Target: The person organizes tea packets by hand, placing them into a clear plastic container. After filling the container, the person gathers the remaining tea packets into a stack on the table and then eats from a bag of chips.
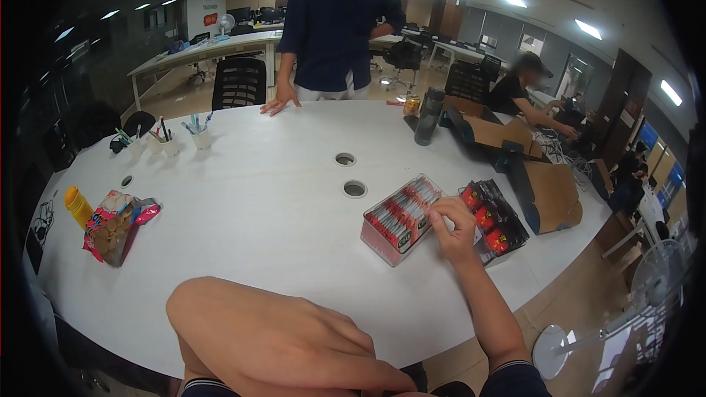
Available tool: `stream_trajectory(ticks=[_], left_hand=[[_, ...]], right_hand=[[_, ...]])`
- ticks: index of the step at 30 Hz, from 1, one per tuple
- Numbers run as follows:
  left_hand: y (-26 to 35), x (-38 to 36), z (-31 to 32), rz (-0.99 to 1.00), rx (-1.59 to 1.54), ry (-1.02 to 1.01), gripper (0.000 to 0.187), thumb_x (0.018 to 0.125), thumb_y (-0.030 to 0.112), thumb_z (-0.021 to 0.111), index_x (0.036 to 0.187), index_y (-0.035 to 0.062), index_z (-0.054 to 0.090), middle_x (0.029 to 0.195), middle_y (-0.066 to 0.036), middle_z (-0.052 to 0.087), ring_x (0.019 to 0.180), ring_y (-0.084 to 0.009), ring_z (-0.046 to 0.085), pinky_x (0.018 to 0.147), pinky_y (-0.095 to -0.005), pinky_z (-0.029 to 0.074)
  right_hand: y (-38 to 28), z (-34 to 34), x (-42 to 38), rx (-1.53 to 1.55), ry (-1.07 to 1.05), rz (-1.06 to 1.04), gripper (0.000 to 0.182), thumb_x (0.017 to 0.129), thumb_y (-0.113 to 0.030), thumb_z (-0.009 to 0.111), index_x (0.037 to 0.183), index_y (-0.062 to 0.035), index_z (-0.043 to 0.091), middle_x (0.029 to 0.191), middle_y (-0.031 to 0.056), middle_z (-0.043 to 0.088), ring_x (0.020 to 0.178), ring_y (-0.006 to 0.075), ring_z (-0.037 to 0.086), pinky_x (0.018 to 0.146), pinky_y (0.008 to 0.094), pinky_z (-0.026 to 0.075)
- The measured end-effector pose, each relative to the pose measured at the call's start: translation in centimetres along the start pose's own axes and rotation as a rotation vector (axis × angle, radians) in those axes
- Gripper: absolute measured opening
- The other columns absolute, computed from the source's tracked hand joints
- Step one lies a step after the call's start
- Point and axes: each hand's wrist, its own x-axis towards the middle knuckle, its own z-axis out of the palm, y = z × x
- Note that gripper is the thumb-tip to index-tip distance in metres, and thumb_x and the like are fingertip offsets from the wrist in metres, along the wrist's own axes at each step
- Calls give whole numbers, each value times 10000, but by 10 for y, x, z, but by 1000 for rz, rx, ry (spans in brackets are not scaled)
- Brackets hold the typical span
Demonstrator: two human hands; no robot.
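My right hand (454, 226) is closed at the right rim of a clear box (397, 248) packed with rows of red and white sachets (404, 213). Its fingertips are bent in at the rim, and whatever they pinch is hidden. Just right of that hand stands a second clear box with red and black packets (494, 229). Large in the foreground, my left forearm crosses in front of my body at the table's near edge. My left hand (342, 345) lies close to the camera, with its fingers mostly out of sight and no object visible in it.
Across the white table (272, 198) a person (331, 29) stands with one hand on it. Left are an open snack bag (114, 235), a yellow bottle (77, 206) and pen cups (200, 138). Right are a dark bottle (429, 117), a can (411, 106) and open cardboard boxes (548, 195).
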Motion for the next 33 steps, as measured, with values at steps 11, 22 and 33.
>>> stream_trajectory(ticks=[11, 22, 33], left_hand=[[-3, 1, 2, 70, -8, 83, 430, 994, 125, 636, 1349, -118, 627, 1033, -241, 743, 922, -359, 720, 866, -414, 560], [4, 1, -9, 12, -23, 5, 394, 1018, 81, 629, 1333, -156, 626, 1095, -266, 738, 1000, -360, 725, 942, -418, 556], [-91, -157, 30, -1074, 1014, 801, 167, 870, 169, 802, 1006, 105, 729, 1013, -117, 722, 1052, -341, 656, 963, -439, 515]], right_hand=[[1, 0, -1, 6, -2, 5, 36, 902, -14, 712, 886, -1, 741, 911, 110, 751, 873, 258, 677, 824, 362, 513], [-1, -1, 0, 5, -11, 14, 46, 906, -19, 703, 877, 6, 729, 908, 106, 749, 869, 257, 679, 838, 368, 506], [15, -5, -12, 60, -88, 1, 119, 1014, -30, 587, 950, 45, 654, 975, 111, 652, 988, 231, 602, 923, 349, 473]])
